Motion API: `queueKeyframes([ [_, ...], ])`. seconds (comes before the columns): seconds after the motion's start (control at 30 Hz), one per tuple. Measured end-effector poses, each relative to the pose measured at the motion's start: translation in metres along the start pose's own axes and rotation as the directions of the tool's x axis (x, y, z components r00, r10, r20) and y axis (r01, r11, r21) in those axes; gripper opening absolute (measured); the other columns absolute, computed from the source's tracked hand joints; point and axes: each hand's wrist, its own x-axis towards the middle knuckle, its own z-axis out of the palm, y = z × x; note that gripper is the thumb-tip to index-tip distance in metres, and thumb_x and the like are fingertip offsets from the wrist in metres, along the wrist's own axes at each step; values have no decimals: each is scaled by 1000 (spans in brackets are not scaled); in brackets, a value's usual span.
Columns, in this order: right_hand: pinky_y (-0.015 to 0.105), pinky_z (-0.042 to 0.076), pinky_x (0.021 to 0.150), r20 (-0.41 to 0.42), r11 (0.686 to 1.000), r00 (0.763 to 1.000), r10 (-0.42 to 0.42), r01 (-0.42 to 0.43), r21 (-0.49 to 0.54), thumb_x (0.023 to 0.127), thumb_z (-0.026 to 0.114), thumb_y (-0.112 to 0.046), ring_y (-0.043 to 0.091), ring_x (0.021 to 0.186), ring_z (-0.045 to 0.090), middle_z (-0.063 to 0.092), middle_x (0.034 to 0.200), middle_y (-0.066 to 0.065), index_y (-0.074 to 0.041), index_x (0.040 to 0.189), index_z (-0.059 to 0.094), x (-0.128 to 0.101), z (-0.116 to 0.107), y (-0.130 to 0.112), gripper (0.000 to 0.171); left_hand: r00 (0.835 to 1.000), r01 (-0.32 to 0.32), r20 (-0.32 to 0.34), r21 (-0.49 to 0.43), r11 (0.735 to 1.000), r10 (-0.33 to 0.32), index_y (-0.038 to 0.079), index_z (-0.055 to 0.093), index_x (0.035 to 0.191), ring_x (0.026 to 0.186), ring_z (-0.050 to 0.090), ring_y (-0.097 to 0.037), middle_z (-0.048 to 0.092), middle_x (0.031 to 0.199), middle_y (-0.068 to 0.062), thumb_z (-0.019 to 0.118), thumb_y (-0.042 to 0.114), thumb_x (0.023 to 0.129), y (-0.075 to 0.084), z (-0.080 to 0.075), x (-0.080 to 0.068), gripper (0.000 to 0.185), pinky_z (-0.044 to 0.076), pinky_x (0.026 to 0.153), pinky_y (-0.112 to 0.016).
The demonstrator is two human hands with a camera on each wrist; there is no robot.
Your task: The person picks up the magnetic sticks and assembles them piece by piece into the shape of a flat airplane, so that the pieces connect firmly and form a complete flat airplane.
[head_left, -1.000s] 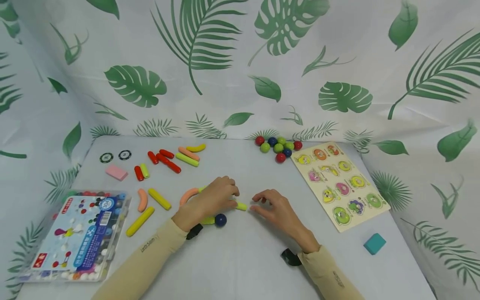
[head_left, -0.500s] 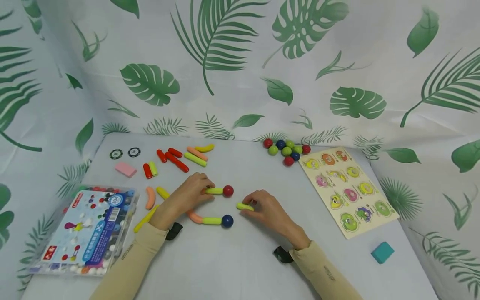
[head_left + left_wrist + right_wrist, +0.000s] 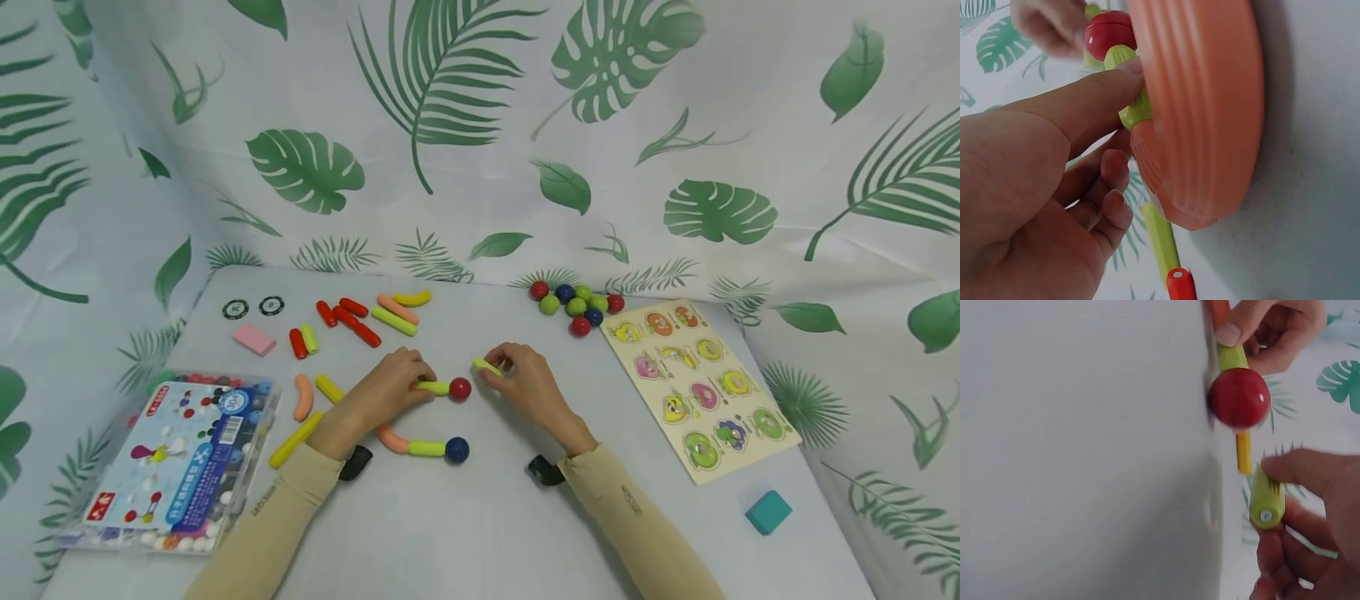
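Note:
My left hand [image 3: 390,385] pinches a short lime-green rod [image 3: 1138,107] between thumb and fingers. A red ball [image 3: 460,388] sits on that rod's right end, and an orange curved rod [image 3: 1147,153] joins its other end. My right hand [image 3: 525,375] pinches a loose lime-green rod [image 3: 1267,500] near the red ball, apart from it; a small metal dot shows on the rod's end. In front of the left hand, an orange curved rod [image 3: 392,438] leads to another lime-green rod [image 3: 427,448] tipped with a dark blue ball [image 3: 457,450].
Red, green, orange and yellow rods [image 3: 356,325] lie at the back left, near two round chips [image 3: 272,305] and a pink block [image 3: 253,339]. A boxed ball set [image 3: 161,458] stands at left. Several balls [image 3: 576,307], a fruit puzzle board [image 3: 701,392] and a teal block [image 3: 768,512] lie right.
My right hand, empty a second ago, has picked up the loose lime-green rod and carried it toward the back, close to the red ball. My left hand has moved left onto the red-ball rod.

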Motion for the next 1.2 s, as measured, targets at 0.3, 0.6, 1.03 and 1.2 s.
queueKeyframes([
  [0.3, 26, 44, 64, -26, 981, 981, 192, -191, 44, 91, 76, -31, 17, 75, 56, 67, 86, 3, -11, 101, 71, 26, 27, -23, 23, 1000, -6, 0, 13, 1000, 6, 9, 77, 107, 95, 56, -18, 67, 99, -2, 80, 19, 88, 4, 6, 1, 22, 50, 83, -32],
  [0.6, 26, 42, 60, -35, 968, 968, 249, -249, 2, 91, 74, -38, 16, 68, 54, 63, 78, 1, -12, 94, 70, 20, 36, -30, 27, 1000, 8, 9, 22, 1000, -9, 9, 77, 109, 96, 56, -17, 68, 101, -2, 80, 19, 88, 3, 2, 1, 23, 51, 83, -31],
  [1.03, 27, 42, 60, -52, 959, 957, 284, -284, 7, 92, 70, -40, 16, 68, 56, 65, 82, 2, -12, 100, 65, 29, 42, -35, 29, 1000, 2, 0, 18, 1000, -2, 8, 77, 108, 95, 56, -18, 68, 99, -2, 80, 19, 88, 3, 3, 1, 23, 49, 83, -32],
  [1.2, 26, 42, 57, -44, 960, 960, 278, -279, -15, 93, 70, -40, 15, 65, 56, 65, 81, 2, -12, 103, 65, 29, 43, -36, 30, 1000, -6, -14, 26, 1000, 6, 8, 77, 107, 94, 57, -18, 68, 98, -2, 81, 19, 87, 3, 2, 1, 23, 49, 82, -32],
])
